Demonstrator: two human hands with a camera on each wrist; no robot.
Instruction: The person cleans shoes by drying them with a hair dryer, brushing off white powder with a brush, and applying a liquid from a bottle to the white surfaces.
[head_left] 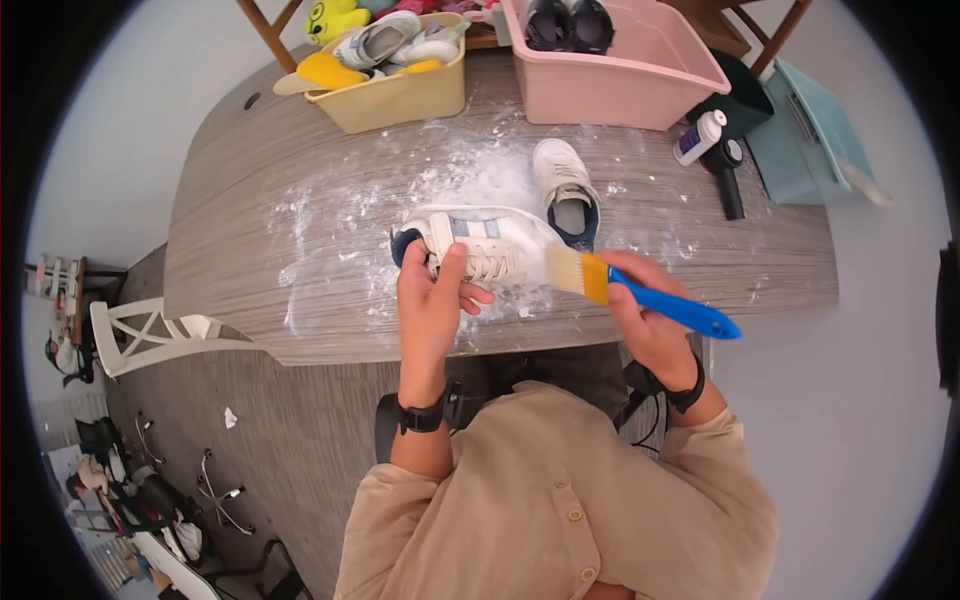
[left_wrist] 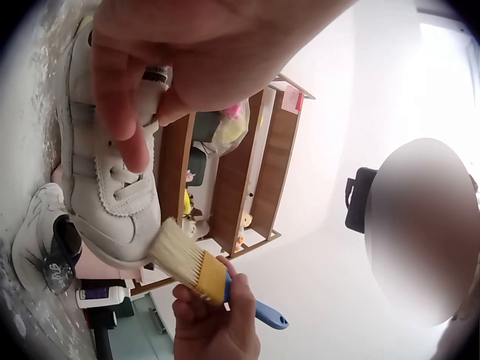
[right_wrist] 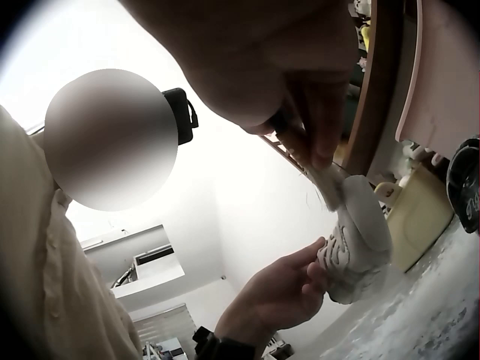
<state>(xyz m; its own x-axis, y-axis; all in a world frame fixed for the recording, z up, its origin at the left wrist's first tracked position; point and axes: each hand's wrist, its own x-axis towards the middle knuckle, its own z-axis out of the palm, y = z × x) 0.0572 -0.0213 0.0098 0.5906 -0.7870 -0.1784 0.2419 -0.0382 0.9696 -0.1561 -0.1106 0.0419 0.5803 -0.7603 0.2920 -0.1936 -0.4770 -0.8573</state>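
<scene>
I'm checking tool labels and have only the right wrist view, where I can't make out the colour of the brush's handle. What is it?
Observer: Blue: in the head view, the right hand grips the brush by a blue handle.
Reviewer: Does the shoe in the left hand have any colour on its side?
Observer: Yes, grey-blue stripes, clear in the head view.
Reviewer: I see only the outer wall of the pink bin. What is inside?
Observer: A pair of black shoes, toward the left end in the head view.
</scene>
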